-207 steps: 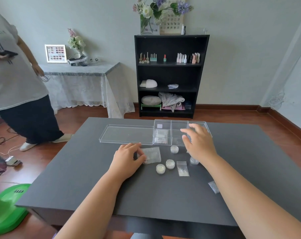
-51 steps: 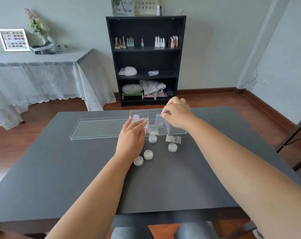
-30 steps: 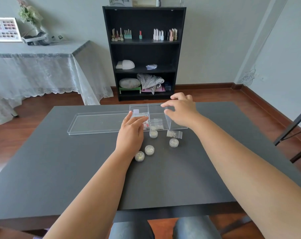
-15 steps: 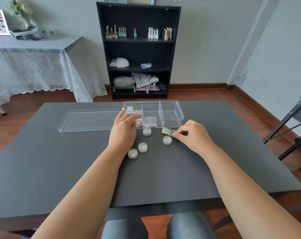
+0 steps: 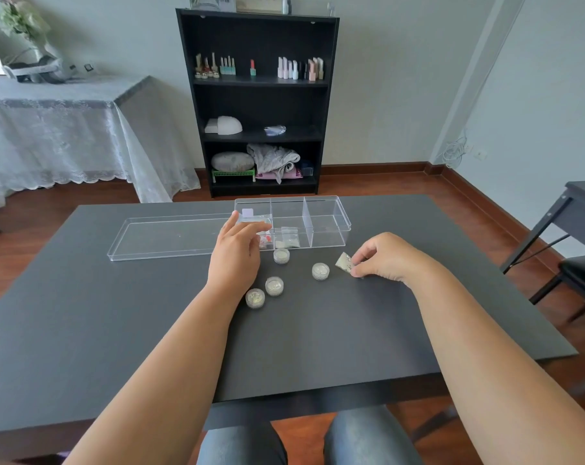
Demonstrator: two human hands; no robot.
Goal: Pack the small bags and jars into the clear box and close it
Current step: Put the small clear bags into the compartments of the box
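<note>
A clear box [image 5: 328,218] with three compartments stands at the far middle of the dark table [image 5: 116,330]. Its clear lid [image 5: 170,236] lies flat to its left. Small bags [image 5: 286,238] lie in the left and middle compartments; the right one looks bare. My left hand [image 5: 235,255] rests with fingers apart against the box's left front edge. My right hand [image 5: 381,258] pinches a small bag [image 5: 344,262] just above the table, right of the box front. Several small round jars stand loose: one [image 5: 281,255] by the box, one [image 5: 320,271] near the bag, two [image 5: 274,285] [image 5: 255,298] nearer me.
A black bookshelf [image 5: 261,102] with bottles stands behind the table. A lace-covered side table [image 5: 59,129] is at the back left. A dark chair and desk [image 5: 579,236] stand off the table's right edge.
My right hand has lifted the small bag off the table and drawn it rightwards, away from the nearby jar. The left hand stays on the box.
</note>
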